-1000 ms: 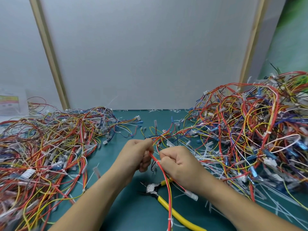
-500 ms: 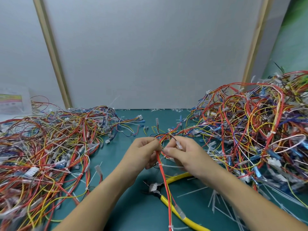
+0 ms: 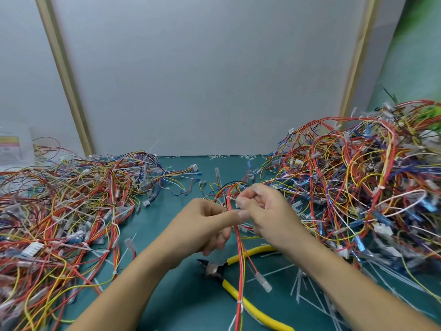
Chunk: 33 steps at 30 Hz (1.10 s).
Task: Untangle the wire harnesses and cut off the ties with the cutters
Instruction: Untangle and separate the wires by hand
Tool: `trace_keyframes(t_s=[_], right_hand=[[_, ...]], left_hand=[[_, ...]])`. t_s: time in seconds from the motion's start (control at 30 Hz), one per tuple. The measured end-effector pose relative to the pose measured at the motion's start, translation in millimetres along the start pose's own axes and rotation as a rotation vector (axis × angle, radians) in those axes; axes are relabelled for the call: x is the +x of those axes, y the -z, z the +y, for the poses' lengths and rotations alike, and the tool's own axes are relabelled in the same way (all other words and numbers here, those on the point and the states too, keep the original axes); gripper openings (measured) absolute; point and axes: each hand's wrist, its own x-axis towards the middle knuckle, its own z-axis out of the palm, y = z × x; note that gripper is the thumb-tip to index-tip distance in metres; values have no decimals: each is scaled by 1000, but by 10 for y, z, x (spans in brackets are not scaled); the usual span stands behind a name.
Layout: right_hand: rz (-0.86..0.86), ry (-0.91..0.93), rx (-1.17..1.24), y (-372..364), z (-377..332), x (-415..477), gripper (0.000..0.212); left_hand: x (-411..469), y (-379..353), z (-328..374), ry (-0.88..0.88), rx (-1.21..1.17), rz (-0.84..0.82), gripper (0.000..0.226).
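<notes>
Two hands meet at centre: left hand [image 3: 205, 225] and right hand [image 3: 267, 216] both pinch one red-yellow wire harness [image 3: 239, 249]. Cutters [image 3: 229, 285] lie on the counter [image 3: 191, 295] at 6 o'clock, under the harness. Left pile [image 3: 71, 211] at 9 o'clock, right pile [image 3: 358, 187] at 3 o'clock.

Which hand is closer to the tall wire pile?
Right. The right hand is beside the tall wire pile; the left hand is farther, beyond the right one.
</notes>
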Motion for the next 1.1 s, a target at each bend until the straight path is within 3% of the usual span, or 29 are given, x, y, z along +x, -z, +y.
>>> trace_keyframes(t_s=[0.2, 0.27, 0.47, 0.57, 0.7, 1.1], right_hand=[[29, -8, 29, 27, -105, -14, 3], [67, -8, 17, 73, -189, -19, 15], [291, 307, -431, 291, -361, -113, 20], [190, 359, -545, 260, -309, -208, 10], [33, 291, -572, 152, -158, -297, 9], [-20, 227, -486, 89, -90, -346, 23]], left_hand=[[12, 91, 19, -67, -162, 19, 35], [21, 115, 38, -79, -191, 46, 27], [35, 129, 175, -82, -219, 50, 30], [42, 101, 173, -61, -184, 47, 34], [-33, -26, 52, -63, -205, 58, 31], [-90, -117, -132, -36, -237, 99, 20]])
